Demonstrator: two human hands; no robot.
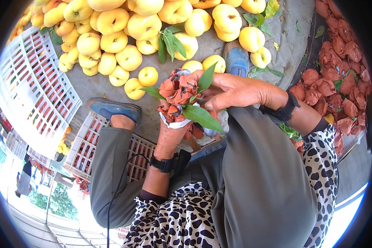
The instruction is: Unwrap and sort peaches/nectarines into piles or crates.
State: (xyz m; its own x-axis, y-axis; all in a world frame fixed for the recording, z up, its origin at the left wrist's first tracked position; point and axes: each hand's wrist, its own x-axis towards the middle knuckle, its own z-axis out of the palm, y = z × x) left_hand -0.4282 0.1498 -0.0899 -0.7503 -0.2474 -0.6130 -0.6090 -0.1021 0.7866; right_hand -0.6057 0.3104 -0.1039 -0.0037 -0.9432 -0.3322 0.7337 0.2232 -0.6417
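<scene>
A bunch of crumpled red-brown paper (181, 90) with dark inner sides and a white rim sits in my left hand (170, 128), whose fingers are mostly covered by it. From the right, my right hand (235, 91) reaches to the same bunch. Its index finger lies along the top edge and its thumb is bent near the leaf stems; the other fingertips are partly hidden. Green leaves (203, 117) stick out between the two hands. Just beyond, yellow flat peaches (214, 63) lie on the grey ground cloth (161, 108).
A large heap of yellow flat peaches (113, 21) spreads ahead. Red-brown paper wrappers (325, 83) are piled at the right. White plastic crates (37, 83) stand at the left, another crate (80, 145) by my leg. My blue shoes (237, 59) rest among the fruit. A person (24, 179) is farther off.
</scene>
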